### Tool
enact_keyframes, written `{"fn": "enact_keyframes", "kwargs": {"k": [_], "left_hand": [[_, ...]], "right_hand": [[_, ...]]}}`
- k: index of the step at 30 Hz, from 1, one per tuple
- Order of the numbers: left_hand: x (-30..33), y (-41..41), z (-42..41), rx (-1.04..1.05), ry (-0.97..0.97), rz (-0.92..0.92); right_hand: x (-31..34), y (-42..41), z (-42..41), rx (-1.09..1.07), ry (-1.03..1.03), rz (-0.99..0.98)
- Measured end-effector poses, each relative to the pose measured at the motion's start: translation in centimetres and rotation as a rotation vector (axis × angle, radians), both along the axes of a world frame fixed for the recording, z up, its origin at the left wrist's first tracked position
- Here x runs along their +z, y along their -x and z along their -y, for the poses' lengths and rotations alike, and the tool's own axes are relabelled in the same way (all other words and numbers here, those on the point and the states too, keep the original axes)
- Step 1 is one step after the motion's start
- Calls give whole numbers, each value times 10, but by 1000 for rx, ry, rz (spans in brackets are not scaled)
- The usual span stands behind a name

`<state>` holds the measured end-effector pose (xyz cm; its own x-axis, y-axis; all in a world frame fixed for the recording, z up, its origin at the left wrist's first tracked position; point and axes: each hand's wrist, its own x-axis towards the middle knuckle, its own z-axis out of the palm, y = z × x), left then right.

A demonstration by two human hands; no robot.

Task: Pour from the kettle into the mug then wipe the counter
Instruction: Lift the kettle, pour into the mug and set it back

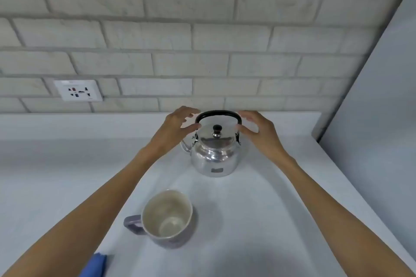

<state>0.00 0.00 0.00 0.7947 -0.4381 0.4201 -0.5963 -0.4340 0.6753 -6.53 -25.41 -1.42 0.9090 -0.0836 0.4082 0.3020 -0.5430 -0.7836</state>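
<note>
A shiny steel kettle (216,155) with a black arched handle and a black lid knob stands on the white counter (258,209), its spout pointing left. My left hand (174,129) hovers at the left end of the handle, fingers spread and curled. My right hand (258,132) hovers at the right end, fingers apart, the thumb close to the handle's hinge. Neither hand grips anything. Nearer to me stands an empty grey-purple mug (167,218), cream inside, with its handle to the left. A blue cloth (95,265) lies at the bottom edge, partly hidden by my left forearm.
A pale brick wall runs behind the counter, with a white socket plate (77,90) at the left. A plain grey wall (378,108) closes in the right side. The counter's right edge runs diagonally toward the lower right corner.
</note>
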Motion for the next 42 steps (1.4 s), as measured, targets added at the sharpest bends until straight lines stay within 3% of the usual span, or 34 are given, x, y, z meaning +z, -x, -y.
{"fn": "enact_keyframes", "kwargs": {"k": [10,16,28,42], "left_hand": [[-13,-29,25,-86,132,-254],[-17,-34,36,-30,181,-209],[-9,-25,42,-44,259,-191],[128,25,45,-139,463,-13]], "right_hand": [[-11,-44,-7,116,-273,-71],[-12,-52,-15,170,-417,26],[-5,-48,-17,145,-499,12],[138,0,-22,151,-469,209]]}}
